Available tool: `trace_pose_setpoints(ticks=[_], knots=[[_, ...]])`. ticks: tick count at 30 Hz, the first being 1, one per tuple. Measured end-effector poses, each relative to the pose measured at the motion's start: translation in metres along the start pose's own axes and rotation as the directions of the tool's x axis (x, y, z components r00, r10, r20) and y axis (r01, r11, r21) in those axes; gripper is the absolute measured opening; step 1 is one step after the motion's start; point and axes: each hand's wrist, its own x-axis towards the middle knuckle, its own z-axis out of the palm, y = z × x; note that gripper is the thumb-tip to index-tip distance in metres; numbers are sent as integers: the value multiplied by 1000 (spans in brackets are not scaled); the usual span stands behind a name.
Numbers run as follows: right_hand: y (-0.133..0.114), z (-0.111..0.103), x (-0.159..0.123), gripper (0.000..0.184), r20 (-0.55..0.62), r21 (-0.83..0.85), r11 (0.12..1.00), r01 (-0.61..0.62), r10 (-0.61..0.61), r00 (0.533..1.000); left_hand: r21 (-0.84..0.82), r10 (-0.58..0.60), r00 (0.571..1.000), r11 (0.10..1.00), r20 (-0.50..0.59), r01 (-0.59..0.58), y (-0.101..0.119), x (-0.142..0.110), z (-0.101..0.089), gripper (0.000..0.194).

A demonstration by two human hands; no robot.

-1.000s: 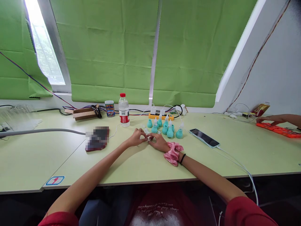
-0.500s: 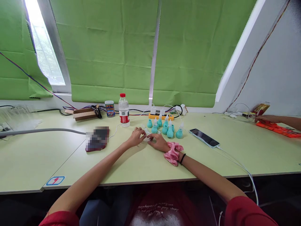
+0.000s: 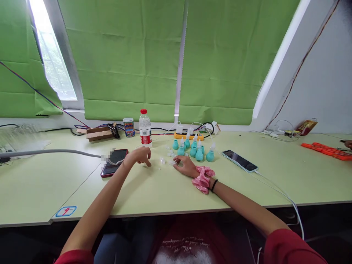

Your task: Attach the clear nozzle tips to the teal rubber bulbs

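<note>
My left hand is over the table beside the red-capped bottle, fingers bent downward and apart, with nothing visible in them. My right hand rests on the table, a pink bow scrunchie on its wrist. Its thumb and finger are at a small clear plastic piece, seemingly pinching it; the grip is partly hidden. Between my hands sits another clear piece. Several small whitish parts are scattered behind. Just past my right hand stand several turquoise squeeze bulbs, most bearing clear pointed nozzles.
A water bottle and a printed can stand at the back, near an orange power strip. One phone lies left; a charging phone lies right. At far right are orange trays and another person's hand.
My left hand has moved left, away from my right hand, uncovering clear pieces on the table. My right hand has stayed almost still. The other person's hand has drawn back to the right.
</note>
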Motion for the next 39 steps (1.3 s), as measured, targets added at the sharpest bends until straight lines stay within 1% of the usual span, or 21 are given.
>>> trace_pose_setpoints(ticks=[2,4,7,9,12,15,17,19,21,22,23,25,27,29,32,34,39], knots=[[0,0,0,23,7,2,1000,-5,5,1000,8,-84,991,996,101,84,-6,-2,-1,43],[-1,0,0,22,7,3,1000,-9,9,1000,18,-141,975,990,169,141,-9,-3,-1,45],[-2,-1,1,18,1,6,1000,-14,14,1000,33,-192,951,981,244,189,-7,-2,1,32],[-3,-2,1,14,0,8,1000,-17,17,1000,46,-217,937,976,274,212,-5,-1,3,26],[-3,-2,1,17,10,11,1000,-19,19,1000,59,-235,935,972,264,228,-3,0,4,29],[-3,-2,1,22,29,15,1000,-20,19,999,52,-225,952,974,209,219,-5,0,5,29],[-3,-2,1,24,41,18,1000,-19,19,999,30,-191,969,981,157,189,-6,1,5,29],[-3,-3,1,26,52,20,1000,-19,18,998,-6,-119,989,993,92,120,-4,1,5,29],[-4,-3,1,26,60,22,1000,-21,19,998,-56,-5,1000,998,9,6,3,2,6,23],[-5,-4,1,26,64,24,999,-21,20,998,-83,60,997,995,-37,-63,9,3,7,19],[-6,-4,0,26,66,27,999,-23,21,998,-111,127,988,984,-87,-137,15,3,9,16],[-7,-5,0,25,68,31,999,-27,25,997,-163,245,952,948,-181,-275,31,3,15,17],[-9,-6,0,26,67,37,999,-34,31,997,-197,319,911,906,-259,-374,45,3,25,17],[-11,-7,0,26,64,43,998,-40,37,997,-217,359,879,874,-315,-435,54,4,36,16],[-12,-8,0,27,65,54,997,-46,43,997,-235,373,842,844,-390,-483,59,8,50,15],[-13,-9,0,27,67,61,997,-49,44,997,-245,368,824,831,-431,-499,58,11,55,15],[-14,-10,-1,27,64,76,996,-47,42,997,-278,347,809,813,-475,-512,55,14,58,17]])
